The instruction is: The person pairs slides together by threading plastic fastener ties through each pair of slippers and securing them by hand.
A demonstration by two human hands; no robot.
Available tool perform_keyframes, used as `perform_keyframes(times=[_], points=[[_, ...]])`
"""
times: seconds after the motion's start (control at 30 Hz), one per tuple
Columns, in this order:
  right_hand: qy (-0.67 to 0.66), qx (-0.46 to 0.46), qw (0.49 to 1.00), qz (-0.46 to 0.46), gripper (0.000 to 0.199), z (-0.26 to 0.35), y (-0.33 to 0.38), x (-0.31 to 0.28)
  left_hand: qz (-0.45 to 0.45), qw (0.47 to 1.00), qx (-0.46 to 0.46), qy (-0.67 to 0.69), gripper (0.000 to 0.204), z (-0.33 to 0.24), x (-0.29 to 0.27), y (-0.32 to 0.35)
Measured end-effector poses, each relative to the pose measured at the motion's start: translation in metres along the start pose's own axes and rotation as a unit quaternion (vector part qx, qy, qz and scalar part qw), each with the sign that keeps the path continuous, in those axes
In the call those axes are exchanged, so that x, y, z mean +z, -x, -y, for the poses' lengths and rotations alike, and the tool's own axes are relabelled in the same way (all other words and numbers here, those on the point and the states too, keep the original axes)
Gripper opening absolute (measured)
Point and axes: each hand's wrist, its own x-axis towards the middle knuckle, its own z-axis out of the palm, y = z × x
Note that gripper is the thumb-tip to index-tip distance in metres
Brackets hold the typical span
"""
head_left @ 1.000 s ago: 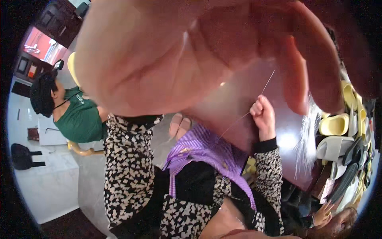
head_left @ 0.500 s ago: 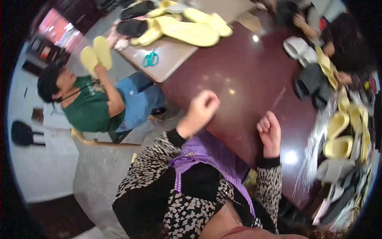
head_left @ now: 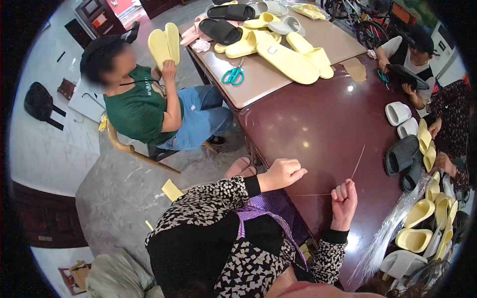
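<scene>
My right hand [head_left: 343,201] is closed, fingertips together, on a thin pale strand [head_left: 357,163]. One length of the strand rises from the fingers over the dark red table [head_left: 318,119]; another runs left toward my left hand. That left hand [head_left: 283,174] is curled into a fist above the table's near edge, thumb pointing right. Whether anything is inside it is hidden. To the right of my right hand, a bundle of clear thin strands [head_left: 385,233] lies on the table beside several yellow slippers [head_left: 414,240].
A second, beige table [head_left: 248,92] holds slippers and green-handled scissors [head_left: 233,76]. One person [head_left: 144,109] sits at the left with a pair of yellow slippers [head_left: 164,45]. Others work along the right side, near black slippers [head_left: 400,155] and white slippers [head_left: 398,113].
My left hand has moved right and down, closer to my right hand. The strand now also stretches leftward from my right fingers. The view has shifted, showing more of the far side.
</scene>
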Motion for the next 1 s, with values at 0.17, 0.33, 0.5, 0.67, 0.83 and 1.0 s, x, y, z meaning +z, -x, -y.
perform_keyframes(times=[0.17, 0.33, 0.5, 0.67, 0.83, 1.0], points=[[0.019, 0.000, 0.999, 0.034, 0.023, -0.007, 0.002, -0.002, -0.014, 0.998, -0.064, 0.025, 0.030, -0.003, 0.001, 0.001], [0.014, 0.018, 0.999, 0.037, 0.023, -0.006, 0.003, -0.005, -0.023, 0.999, -0.034, 0.014, 0.026, -0.003, 0.004, 0.005], [0.001, 0.019, 0.999, 0.026, 0.022, -0.006, 0.004, -0.008, -0.020, 0.999, -0.025, 0.006, 0.024, -0.004, 0.005, 0.009], [0.009, 0.019, 0.999, 0.027, 0.021, -0.006, 0.005, -0.009, -0.022, 0.999, -0.025, 0.008, 0.021, -0.002, 0.006, 0.011], [0.008, 0.016, 1.000, 0.011, 0.024, -0.006, 0.005, -0.007, -0.024, 0.999, -0.026, 0.008, 0.015, -0.002, 0.006, 0.010], [0.016, 0.012, 1.000, 0.024, 0.021, -0.006, 0.005, -0.007, -0.037, 0.999, -0.022, 0.005, 0.012, 0.000, 0.008, 0.011]])
